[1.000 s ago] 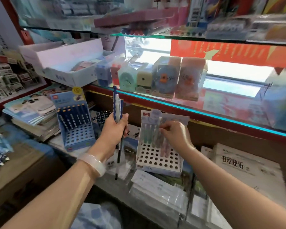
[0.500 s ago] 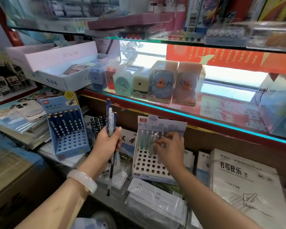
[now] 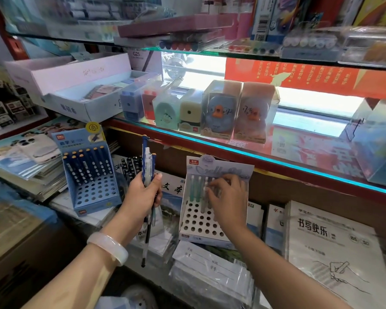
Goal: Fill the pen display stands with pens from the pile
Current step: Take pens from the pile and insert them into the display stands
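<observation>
Partway through: white stand [image 3: 201, 221] holds pens in its far rows only; right hand [image 3: 226, 197] pinches one there, left hand [image 3: 143, 192] grips a spare bundle [image 3: 148, 166].

Lighting/quality: bright, uneven, backlit.
Strong glare from window [image 3: 212, 70] behind glass shelf [image 3: 265, 161], blown white there. Lower counter dimmer, soft shadows. Top shelf goods blurred; wide-angle bending at frame edges; centre reasonably sharp.
</observation>
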